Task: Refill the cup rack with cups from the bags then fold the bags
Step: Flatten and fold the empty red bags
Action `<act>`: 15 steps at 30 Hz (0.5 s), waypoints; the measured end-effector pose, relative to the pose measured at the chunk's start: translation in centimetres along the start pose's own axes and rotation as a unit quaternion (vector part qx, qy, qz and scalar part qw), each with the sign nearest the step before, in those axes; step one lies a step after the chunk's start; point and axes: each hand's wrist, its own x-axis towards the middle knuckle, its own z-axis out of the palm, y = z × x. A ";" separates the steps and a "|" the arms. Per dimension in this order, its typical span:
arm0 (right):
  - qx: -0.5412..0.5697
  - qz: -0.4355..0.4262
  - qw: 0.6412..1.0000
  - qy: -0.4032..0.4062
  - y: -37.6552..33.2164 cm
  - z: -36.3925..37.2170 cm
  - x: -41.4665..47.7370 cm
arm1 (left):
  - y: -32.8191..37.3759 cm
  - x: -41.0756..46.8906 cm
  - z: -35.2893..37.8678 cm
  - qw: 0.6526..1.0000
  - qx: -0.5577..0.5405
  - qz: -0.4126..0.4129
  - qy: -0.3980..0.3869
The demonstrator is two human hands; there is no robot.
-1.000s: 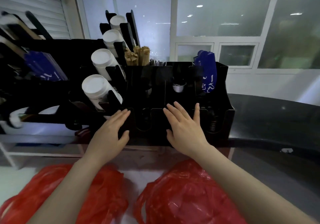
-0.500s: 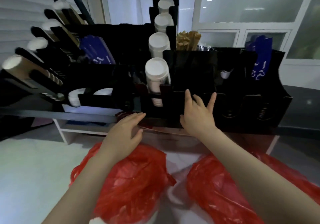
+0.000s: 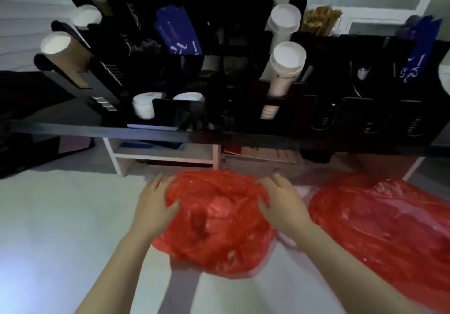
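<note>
A bulging red plastic bag [image 3: 214, 221] lies on the white surface in front of me. My left hand [image 3: 154, 208] rests against its left side and my right hand [image 3: 280, 204] against its right side, fingers spread and only slightly bent. A second red bag [image 3: 379, 226] lies to the right, apart from both hands. Above stands the black cup rack [image 3: 287, 97], with stacks of white cups [image 3: 288, 58] in its slanted middle slots. More cup stacks [image 3: 58, 46] sit in slots at the far left. What the bags hold is hidden.
A black counter edge [image 3: 146, 131] runs across under the rack, with a white shelf frame [image 3: 165, 158] below it. White lids [image 3: 143, 104] sit in a low compartment. Blue packets [image 3: 177, 31] and wooden stirrers [image 3: 321, 19] fill other rack sections.
Both hands came down from the front of the rack to the sides of the left red bag. The view tilted downward and shifted left.
</note>
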 end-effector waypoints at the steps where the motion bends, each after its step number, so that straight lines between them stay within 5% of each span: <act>1: 0.003 0.008 0.998 -0.062 -0.8 1.6 -0.9 | -1.0 -0.5 0.3 0.999 -0.018 -0.037 -0.024; 5: -0.034 0.049 0.973 -0.224 -3.1 6.3 -3.8 | -2.8 -3.1 1.6 0.969 -0.202 -0.108 -0.093; 8: -0.051 0.085 0.982 -0.161 -4.5 7.1 -5.8 | -2.7 -5.0 3.1 0.934 -0.321 -0.148 -0.058; 10: 0.055 0.114 0.988 -0.085 -5.5 6.8 -7.0 | -1.8 -6.3 4.2 0.902 -0.404 -0.137 -0.063; 13: 0.109 0.110 0.976 -0.151 -7.3 6.1 -8.8 | 0.3 -8.3 4.9 0.822 -0.526 -0.088 -0.199; 15: 0.056 0.115 0.974 -0.188 -7.5 6.2 -10.2 | 1.0 -9.4 5.5 0.813 -0.521 -0.044 -0.256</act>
